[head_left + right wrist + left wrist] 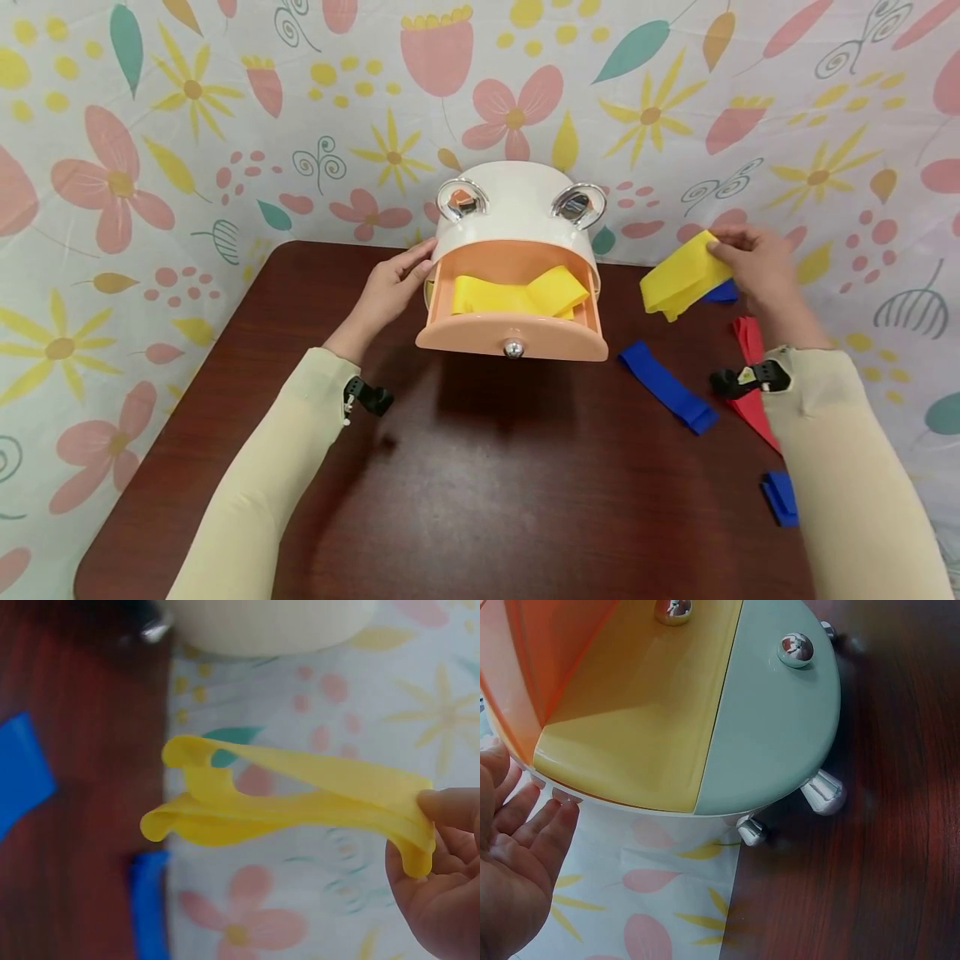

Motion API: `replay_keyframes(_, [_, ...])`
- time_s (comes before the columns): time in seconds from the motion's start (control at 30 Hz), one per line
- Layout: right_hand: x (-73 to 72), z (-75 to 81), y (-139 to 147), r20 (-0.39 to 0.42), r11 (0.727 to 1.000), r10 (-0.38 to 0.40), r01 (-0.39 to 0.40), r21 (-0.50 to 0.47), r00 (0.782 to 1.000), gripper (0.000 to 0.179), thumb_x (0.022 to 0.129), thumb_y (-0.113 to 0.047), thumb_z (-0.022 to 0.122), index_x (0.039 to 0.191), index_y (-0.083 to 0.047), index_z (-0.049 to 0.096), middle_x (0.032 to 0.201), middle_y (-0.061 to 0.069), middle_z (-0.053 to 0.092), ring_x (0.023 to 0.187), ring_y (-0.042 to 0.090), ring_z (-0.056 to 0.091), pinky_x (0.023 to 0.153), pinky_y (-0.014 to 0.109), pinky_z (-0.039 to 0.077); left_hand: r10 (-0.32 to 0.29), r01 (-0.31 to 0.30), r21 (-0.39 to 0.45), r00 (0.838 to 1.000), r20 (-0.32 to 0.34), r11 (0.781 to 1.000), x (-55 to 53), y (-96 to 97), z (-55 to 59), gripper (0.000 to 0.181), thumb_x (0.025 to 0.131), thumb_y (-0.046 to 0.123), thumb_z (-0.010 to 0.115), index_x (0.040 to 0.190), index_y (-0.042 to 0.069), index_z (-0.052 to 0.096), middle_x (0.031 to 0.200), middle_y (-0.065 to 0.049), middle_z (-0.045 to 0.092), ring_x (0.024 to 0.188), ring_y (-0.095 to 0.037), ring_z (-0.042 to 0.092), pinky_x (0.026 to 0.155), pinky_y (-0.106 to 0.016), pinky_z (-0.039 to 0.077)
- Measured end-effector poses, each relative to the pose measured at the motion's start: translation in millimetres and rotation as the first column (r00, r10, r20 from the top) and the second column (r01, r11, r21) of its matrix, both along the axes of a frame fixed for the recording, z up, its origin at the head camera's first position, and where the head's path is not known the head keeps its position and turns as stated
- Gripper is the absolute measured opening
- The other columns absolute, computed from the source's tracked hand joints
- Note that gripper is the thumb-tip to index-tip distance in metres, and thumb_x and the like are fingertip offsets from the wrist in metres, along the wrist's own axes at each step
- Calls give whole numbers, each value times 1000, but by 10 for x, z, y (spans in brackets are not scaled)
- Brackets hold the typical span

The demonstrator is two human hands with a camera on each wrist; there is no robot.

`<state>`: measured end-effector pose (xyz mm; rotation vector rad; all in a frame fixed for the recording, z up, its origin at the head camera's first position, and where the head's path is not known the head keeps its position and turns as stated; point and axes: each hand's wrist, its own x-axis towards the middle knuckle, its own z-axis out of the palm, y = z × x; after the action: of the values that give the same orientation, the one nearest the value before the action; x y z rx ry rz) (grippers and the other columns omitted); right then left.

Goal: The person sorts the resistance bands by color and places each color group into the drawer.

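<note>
A white rounded drawer cabinet (517, 196) with two shiny ring handles stands at the back of the table. Its peach top drawer (480, 335) is pulled out, and a yellow elastic band (498, 296) lies inside. My left hand (390, 287) touches the cabinet's left side with its fingers fairly straight. Below the peach drawer, the left wrist view shows a yellow drawer (637, 727) and a green drawer (776, 727), both closed. To the right of the cabinet, my right hand (761, 262) pinches another yellow elastic band (682, 277) by one end, in the air.
Right of the cabinet lie a blue band (667, 387), a red band (753, 408) partly under my right arm, and a folded blue band (782, 498). Another blue piece (722, 292) shows behind the held band. A flowered cloth (300, 108) hangs behind the table.
</note>
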<state>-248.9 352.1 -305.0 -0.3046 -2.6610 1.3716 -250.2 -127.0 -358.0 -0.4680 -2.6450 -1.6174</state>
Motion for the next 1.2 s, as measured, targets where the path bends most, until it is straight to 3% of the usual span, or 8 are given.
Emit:
replay_keyframes(0.1, [106, 183, -84, -69, 1000, 13, -14, -7, 998, 11, 103, -27, 61, 106, -36, 66, 76, -38, 56, 70, -13, 57, 65, 3, 50, -1, 1, -2, 1000, 6, 1000, 7, 8, 2, 48, 109, 26, 51, 156, 17, 46, 163, -4, 43, 155, -22, 36, 126, -44, 35])
replay_keyframes(0.2, [195, 380, -175, -152, 999, 18, -25, -44, 988, 22, 101, -22, 64, 100, -43, 70, 77, -36, 60, 70, -11, 59, 65, 2, 50, 4, -4, -2, 1000, 7, 1000, 23, 2, 10, 48, 109, 27, 51, 156, 17, 46, 163, -5, 42, 155, -23, 36, 125, -45, 37])
replay_keyframes(0.33, [285, 612, -286, -252, 994, 26, -52, -96, 967, 26, 99, -16, 67, 99, -40, 77, 80, -32, 65, 75, -9, 61, 69, 0, 49, 8, -8, 3, 1000, 3, 1000, 38, -10, 24, 48, 109, 27, 51, 155, 16, 47, 163, -6, 43, 155, -24, 37, 124, -46, 38])
replay_keyframes(0.57, [473, 908, -432, -246, 995, 42, -62, -77, 968, 23, 98, -17, 68, 116, -25, 79, 85, -29, 68, 81, -5, 61, 71, 0, 49, -1, 1, -6, 1000, 1, 1000, 15, -3, 16, 48, 109, 27, 51, 155, 16, 47, 163, -6, 43, 155, -24, 37, 125, -46, 37])
replay_keyframes(0.73, [597, 1020, -584, -344, 986, 52, -103, -132, 938, 21, 96, -10, 70, 108, -23, 81, 87, -23, 71, 83, -1, 63, 74, 1, 51, -2, 2, -1, 1000, 4, 1000, 3, 1, 8, 48, 109, 26, 50, 156, 16, 46, 163, -6, 42, 155, -24, 36, 125, -46, 36])
replay_keyframes(0.87, [659, 1130, -737, -425, 934, 58, -200, -296, 903, 17, 92, -5, 74, 104, -13, 82, 89, -11, 75, 84, 5, 67, 76, 5, 54, -2, 2, 3, 1000, 3, 1000, 11, 14, 14, 48, 109, 27, 51, 155, 16, 47, 163, -6, 43, 155, -24, 37, 125, -46, 36])
replay_keyframes(1.07, [685, 1232, -1042, -508, 791, 108, -384, -477, 855, 16, 86, 4, 77, 101, 1, 80, 95, 2, 76, 82, 13, 69, 75, 12, 59, -1, 1, 8, 1000, -1, 1000, 7, 21, 2, 48, 109, 26, 51, 155, 15, 47, 163, -7, 43, 155, -24, 37, 125, -45, 37])
replay_keyframes(1.2, [676, 1236, -1259, -535, 797, 149, -421, -434, 832, 13, 85, 5, 78, 96, 0, 81, 85, 0, 77, 74, 11, 68, 72, 12, 57, 2, -2, 5, 1000, -5, 1000, -2, 27, -2, 48, 109, 26, 51, 155, 15, 47, 163, -7, 44, 154, -24, 38, 125, -45, 37])
